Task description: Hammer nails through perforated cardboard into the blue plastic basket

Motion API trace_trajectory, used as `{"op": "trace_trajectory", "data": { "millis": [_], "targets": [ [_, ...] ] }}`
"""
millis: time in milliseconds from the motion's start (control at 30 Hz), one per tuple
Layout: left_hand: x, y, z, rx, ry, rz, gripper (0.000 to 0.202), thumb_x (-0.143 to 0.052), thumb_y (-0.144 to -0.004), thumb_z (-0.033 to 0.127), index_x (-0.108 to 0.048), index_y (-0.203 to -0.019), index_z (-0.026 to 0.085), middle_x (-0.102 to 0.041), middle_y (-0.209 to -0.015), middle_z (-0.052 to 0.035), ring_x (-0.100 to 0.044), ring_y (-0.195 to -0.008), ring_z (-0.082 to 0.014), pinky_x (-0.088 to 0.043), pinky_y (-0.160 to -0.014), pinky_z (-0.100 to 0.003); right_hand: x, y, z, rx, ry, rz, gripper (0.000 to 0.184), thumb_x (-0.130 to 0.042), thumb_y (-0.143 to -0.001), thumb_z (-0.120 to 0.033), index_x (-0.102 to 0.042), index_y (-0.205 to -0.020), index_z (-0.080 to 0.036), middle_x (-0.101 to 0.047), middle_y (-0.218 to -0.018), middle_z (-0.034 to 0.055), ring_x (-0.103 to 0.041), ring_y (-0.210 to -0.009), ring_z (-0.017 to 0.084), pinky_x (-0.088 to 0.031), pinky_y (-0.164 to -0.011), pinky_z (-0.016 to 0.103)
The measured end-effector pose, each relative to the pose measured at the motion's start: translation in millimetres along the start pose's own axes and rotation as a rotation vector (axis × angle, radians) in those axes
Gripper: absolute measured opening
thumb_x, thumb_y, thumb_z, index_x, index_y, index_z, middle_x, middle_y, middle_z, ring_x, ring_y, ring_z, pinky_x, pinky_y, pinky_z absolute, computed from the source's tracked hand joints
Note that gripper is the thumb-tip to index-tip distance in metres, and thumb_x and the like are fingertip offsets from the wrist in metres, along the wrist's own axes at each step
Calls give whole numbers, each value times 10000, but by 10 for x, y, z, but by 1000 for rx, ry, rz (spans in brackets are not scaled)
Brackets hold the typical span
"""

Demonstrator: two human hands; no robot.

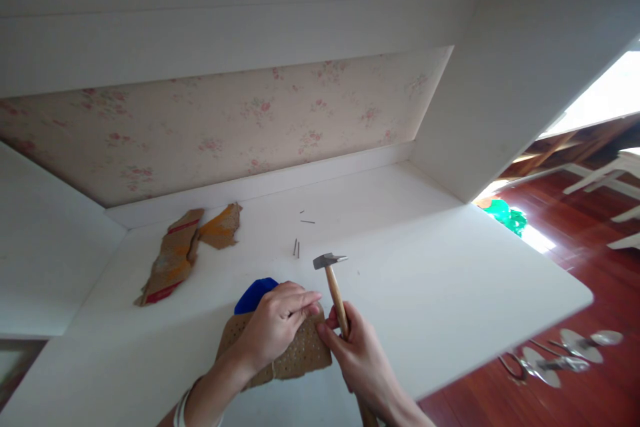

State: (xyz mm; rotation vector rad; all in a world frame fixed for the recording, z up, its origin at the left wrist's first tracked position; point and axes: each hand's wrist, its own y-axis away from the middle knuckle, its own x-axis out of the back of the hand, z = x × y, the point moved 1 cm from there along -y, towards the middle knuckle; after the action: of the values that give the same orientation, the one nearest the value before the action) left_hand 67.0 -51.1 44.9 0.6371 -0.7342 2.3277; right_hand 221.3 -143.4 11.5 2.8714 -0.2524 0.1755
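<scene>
A piece of brown cardboard (300,353) with many small punched holes lies at the near side of the white desk. Over its upper part is my left hand (283,317), fingers pressed together and pointing right; whatever they may hold is hidden. A blue object (255,295) shows from behind the cardboard, partly covered by it and my left hand. My right hand (360,350) is wrapped around the wooden handle of a hammer (334,283), its metal head up and away from the cardboard. The right thumb and forefinger are at the cardboard's right edge.
Several loose nails (299,249) lie beyond the hammer on the white desk (450,280). Torn cardboard scraps (175,257) are at the back left. White panels enclose the desk at back and sides. Its right edge drops to a red wooden floor (575,293) with shiny metal stands (543,367).
</scene>
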Motion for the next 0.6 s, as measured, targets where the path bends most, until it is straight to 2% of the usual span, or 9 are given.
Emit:
{"op": "trace_trajectory", "data": {
  "millis": [100,233,367,500,600],
  "targets": [
    [4,-10,11,52,5,17,194,-642,-892,152,-731,-1052,218,-748,-862,-26,-681,-813,-154,-551,-767,-248,-2,10,-13,4,4,-1,136,-578,-852,-298,-473,-807,-224,-518,-692,-55,-409,-588,110,-326,-511,216],
    [17,-33,34,98,16,-1,127,-645,-889,156,-748,-933,215,-748,-869,-23,-679,-831,-157,-545,-767,-244,2,26,-39,3,9,-4,122,-567,-859,-296,-477,-815,-226,-508,-682,-61,-391,-565,106,-314,-493,215],
    [27,-52,44,142,-6,-32,165,-591,-922,159,-734,-859,212,-735,-852,-15,-666,-860,-157,-531,-802,-257,12,13,-72,3,19,6,127,-582,-845,-298,-485,-811,-223,-498,-681,-60,-394,-577,109,-318,-500,216],
    [21,-35,18,177,-26,-33,159,-582,-933,178,-730,-900,223,-734,-958,-13,-647,-971,-159,-505,-904,-276,15,-10,-88,6,25,11,115,-582,-839,-282,-488,-808,-223,-509,-676,-60,-399,-570,109,-317,-500,217],
    [3,-19,-8,200,-62,-47,167,-556,-949,197,-720,-926,220,-727,-956,-18,-631,-1016,-166,-503,-913,-280,12,-20,-86,8,24,13,109,-580,-839,-284,-496,-809,-223,-532,-686,-53,-425,-587,115,-336,-516,219]
  ]
}}
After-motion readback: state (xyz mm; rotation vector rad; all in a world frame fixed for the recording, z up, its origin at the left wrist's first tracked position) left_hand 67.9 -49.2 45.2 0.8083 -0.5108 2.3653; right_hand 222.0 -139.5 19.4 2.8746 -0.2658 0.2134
